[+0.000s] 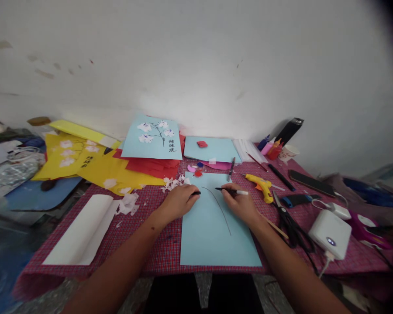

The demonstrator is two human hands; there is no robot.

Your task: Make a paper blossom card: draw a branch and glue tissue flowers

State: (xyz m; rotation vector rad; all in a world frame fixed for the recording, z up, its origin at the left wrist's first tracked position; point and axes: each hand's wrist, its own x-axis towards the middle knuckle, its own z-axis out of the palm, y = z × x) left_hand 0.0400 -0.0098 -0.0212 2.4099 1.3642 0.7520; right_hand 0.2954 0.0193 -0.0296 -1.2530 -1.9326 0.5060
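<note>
A sheet of light blue paper (209, 244) lies in front of me, with one thin curved dark line (221, 209) on it. My right hand (240, 204) grips a black marker (242, 192) with a white end; its tip points left, close to the top part of the line. Whether the tip touches the paper I cannot tell. Over the sheet's left edge, my left hand (177, 201) is closed on a small black pen cap (195, 192). Torn white paper scraps (175, 182) lie just beyond my left hand.
Behind stands a blue picture (150, 146) with white flowers. Yellow sheets (114, 172) and a folded white paper (78, 235) are at left. To the right lie a yellow glue gun (263, 187), scissors (290, 222), a phone (311, 182) and a white power box (330, 233).
</note>
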